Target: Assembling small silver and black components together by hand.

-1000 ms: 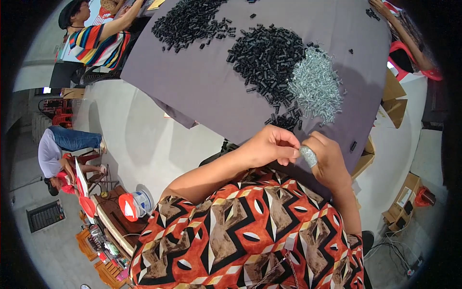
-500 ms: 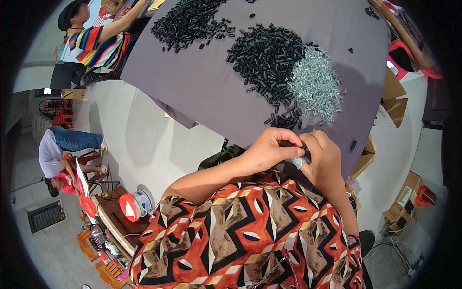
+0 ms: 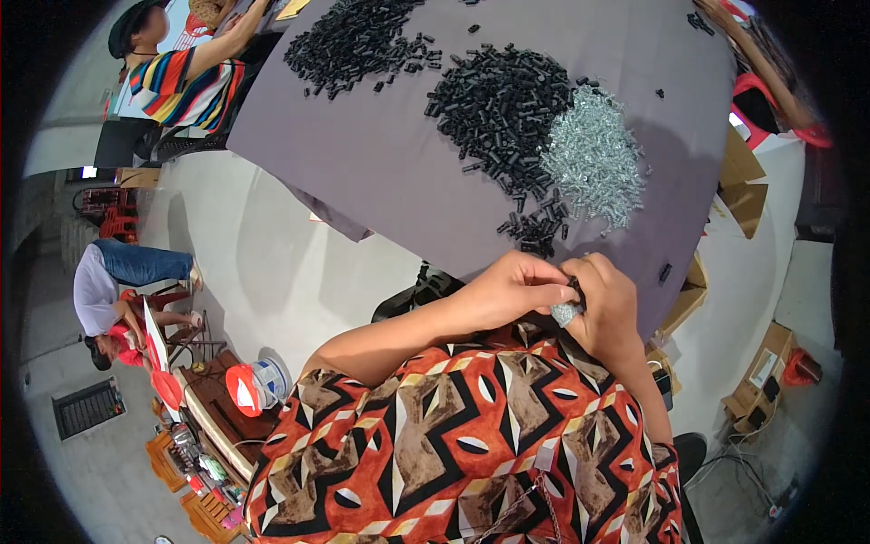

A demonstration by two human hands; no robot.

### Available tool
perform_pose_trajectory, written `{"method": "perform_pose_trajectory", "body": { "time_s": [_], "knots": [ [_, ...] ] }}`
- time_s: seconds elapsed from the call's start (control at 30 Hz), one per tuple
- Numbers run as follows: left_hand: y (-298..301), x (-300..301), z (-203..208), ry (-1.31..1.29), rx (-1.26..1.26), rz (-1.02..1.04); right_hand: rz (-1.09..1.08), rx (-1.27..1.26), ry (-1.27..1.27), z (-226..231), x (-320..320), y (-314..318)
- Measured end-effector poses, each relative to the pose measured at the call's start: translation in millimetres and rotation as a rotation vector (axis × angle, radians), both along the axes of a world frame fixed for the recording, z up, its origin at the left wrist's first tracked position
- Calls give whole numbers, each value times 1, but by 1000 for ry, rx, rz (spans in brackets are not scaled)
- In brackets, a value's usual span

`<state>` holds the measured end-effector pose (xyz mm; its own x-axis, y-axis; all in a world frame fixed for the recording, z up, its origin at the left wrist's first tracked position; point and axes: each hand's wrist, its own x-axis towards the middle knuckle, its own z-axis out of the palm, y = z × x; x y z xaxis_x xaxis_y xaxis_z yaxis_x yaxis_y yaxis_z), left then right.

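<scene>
In front of my chest, at the near edge of the table, my two hands meet. My left hand (image 3: pixel 524 283) is closed in a pinch, thumb and forefinger together at a small black cylindrical piece (image 3: pixel 575 285). Curled around that same piece is my right hand (image 3: pixel 605 304), its fingers bent. A silvery patch (image 3: pixel 564 314) shows at the right thumb; whether it is a wrapping or metal parts I cannot tell. Beyond the hands lie a heap of short black cylindrical pieces (image 3: pixel 503 113) and, beside it, a heap of small shiny metal springs or screws (image 3: pixel 594 159).
A grey cloth covers the table (image 3: pixel 362 163). Another black heap (image 3: pixel 349 45) lies farther left. One person in stripes (image 3: pixel 186 86) sits at the far left; another person's arm (image 3: pixel 770 68) reaches in at the far right. Cardboard boxes (image 3: pixel 684 299) stand off the right edge.
Both hands have shifted slightly down toward my body, and my left fingers have closed nearer the right hand. The heaps look the same.
</scene>
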<state>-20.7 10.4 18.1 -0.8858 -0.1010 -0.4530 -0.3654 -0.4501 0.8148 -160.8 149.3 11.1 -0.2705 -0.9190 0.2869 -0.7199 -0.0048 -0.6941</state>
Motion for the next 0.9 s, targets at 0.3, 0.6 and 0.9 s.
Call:
{"method": "perform_pose_trajectory", "body": {
  "time_s": [0.3, 0.6, 0.9],
  "knots": [
    [10, 2, -13, -36, 81, 106, 36, 26, 12, -6, 3, 3],
    [-8, 10, -3, 174, -754, 176, -118, -70, 64, -11, -7, 16],
    [-48, 20, -14, 110, -1449, 192, -509, 106, 245, -2, -36, 26]
  ]
}}
